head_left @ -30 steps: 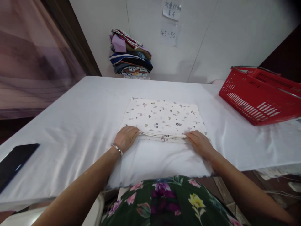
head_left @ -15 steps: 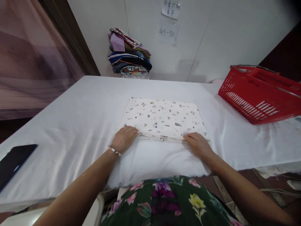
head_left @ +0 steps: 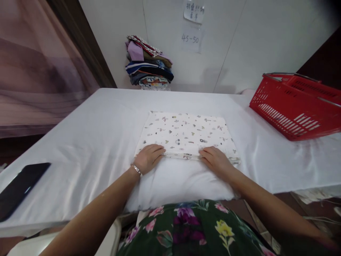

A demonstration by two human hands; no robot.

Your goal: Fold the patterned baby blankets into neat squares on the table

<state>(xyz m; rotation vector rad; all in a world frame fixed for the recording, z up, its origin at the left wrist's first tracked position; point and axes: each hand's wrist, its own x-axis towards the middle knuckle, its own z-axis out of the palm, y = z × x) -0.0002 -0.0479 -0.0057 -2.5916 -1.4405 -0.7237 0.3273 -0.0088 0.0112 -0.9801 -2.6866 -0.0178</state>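
Note:
A folded white cloth with small printed motifs lies flat in the middle of the white-covered table. My left hand, a bracelet on its wrist, rests on the cloth's near left edge with fingers curled at the layered hem. My right hand lies on the near edge right of the middle, fingertips pinched at the same hem. Both hands press or grip the stacked layers of the near edge.
A red plastic basket sits at the table's right end. A stack of folded clothes stands at the far edge against the wall. A black phone lies at the near left. Paper notes hang on the wall.
Both hands have slid inward along the cloth's near edge, toward each other. The cloth stays flat in place.

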